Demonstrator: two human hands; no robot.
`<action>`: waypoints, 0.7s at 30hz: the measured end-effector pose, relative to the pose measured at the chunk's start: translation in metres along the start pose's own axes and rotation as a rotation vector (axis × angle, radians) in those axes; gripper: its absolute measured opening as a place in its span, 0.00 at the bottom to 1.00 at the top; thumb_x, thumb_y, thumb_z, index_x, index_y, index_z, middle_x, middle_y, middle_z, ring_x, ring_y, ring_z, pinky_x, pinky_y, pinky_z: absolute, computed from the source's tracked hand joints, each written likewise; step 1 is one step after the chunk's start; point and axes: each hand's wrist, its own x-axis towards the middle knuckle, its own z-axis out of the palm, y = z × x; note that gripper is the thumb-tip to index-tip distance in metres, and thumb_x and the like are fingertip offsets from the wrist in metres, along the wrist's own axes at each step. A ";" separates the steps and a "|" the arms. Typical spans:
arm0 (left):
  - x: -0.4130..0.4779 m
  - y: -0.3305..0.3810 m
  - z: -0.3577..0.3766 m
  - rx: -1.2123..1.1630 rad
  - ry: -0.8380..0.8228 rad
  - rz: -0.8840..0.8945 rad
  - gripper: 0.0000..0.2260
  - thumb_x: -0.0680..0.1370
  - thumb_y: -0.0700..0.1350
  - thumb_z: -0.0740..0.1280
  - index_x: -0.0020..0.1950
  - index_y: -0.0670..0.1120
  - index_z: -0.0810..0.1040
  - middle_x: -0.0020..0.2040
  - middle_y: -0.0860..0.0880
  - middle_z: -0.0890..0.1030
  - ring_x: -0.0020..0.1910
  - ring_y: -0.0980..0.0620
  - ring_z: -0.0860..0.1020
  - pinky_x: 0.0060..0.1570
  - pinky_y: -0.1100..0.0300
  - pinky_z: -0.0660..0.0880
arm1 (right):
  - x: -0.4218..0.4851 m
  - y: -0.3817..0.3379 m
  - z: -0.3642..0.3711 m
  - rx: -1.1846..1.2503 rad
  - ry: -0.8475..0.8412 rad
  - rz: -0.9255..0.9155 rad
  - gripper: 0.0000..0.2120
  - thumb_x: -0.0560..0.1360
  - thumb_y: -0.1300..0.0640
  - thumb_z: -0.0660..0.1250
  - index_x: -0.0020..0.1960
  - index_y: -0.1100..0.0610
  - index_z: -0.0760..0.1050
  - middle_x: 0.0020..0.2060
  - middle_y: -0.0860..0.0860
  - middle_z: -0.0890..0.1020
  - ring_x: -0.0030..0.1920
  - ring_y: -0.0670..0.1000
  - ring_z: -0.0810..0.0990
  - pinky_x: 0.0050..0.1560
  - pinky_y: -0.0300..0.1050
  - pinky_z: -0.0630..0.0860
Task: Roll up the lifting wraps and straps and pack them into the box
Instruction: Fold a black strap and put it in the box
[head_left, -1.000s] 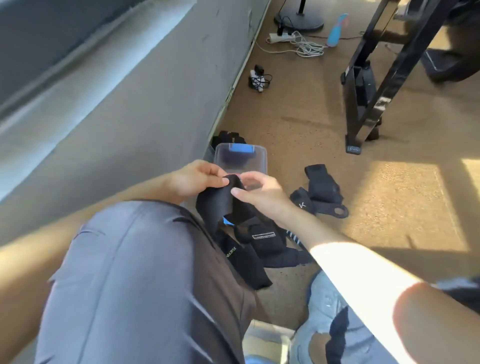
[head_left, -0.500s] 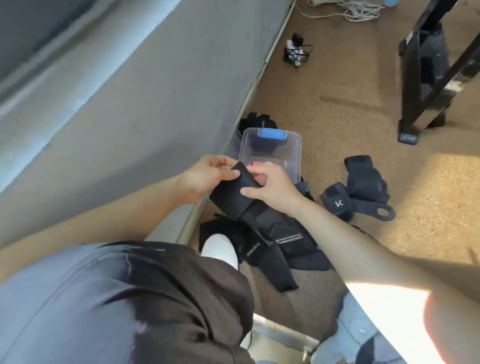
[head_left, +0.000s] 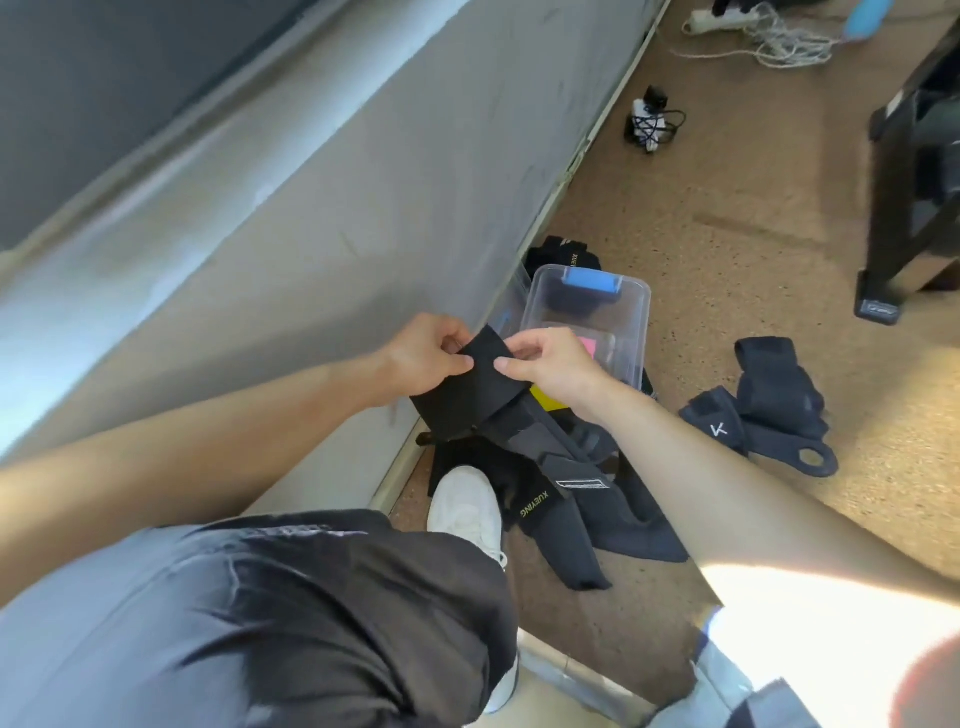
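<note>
A black lifting wrap hangs in the air over the floor, its top end pinched by my left hand on the left edge and my right hand on the right edge. The wrap's tail runs down to a heap of black wraps and straps, one marked XUEYING. Just beyond my hands stands the clear plastic box with a blue latch; something dark and a pink patch show inside. To the right on the floor lie two more black wraps, one with a white K.
A grey wall runs along the left to the skirting. My white shoe stands beside the heap. Another black wrap lies behind the box. A black stand foot, a small charger and a white power strip with cables sit farther off.
My view has tilted down and shifted, so the box and wraps sit lower in frame. Both hands keep hold of the wrap's top end, now pinching it closer together.
</note>
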 end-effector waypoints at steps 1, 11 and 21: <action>-0.001 0.005 -0.003 0.013 -0.003 0.007 0.05 0.82 0.43 0.69 0.57 0.46 0.79 0.47 0.51 0.78 0.48 0.53 0.77 0.43 0.64 0.72 | -0.003 -0.004 -0.003 -0.024 0.017 -0.007 0.13 0.77 0.56 0.74 0.61 0.54 0.82 0.48 0.47 0.85 0.54 0.48 0.83 0.62 0.48 0.78; -0.018 0.054 -0.035 0.005 0.068 -0.052 0.04 0.79 0.44 0.73 0.51 0.45 0.81 0.48 0.46 0.81 0.48 0.47 0.79 0.50 0.55 0.76 | -0.044 -0.060 -0.018 -0.067 -0.183 -0.057 0.40 0.72 0.49 0.79 0.79 0.46 0.64 0.59 0.47 0.79 0.58 0.47 0.80 0.60 0.46 0.78; -0.016 0.049 -0.033 -0.357 -0.033 0.061 0.11 0.76 0.43 0.77 0.52 0.45 0.76 0.47 0.44 0.81 0.42 0.50 0.81 0.45 0.58 0.82 | -0.035 -0.057 -0.027 0.015 -0.246 -0.021 0.16 0.77 0.66 0.72 0.63 0.57 0.78 0.55 0.59 0.86 0.56 0.59 0.86 0.58 0.59 0.82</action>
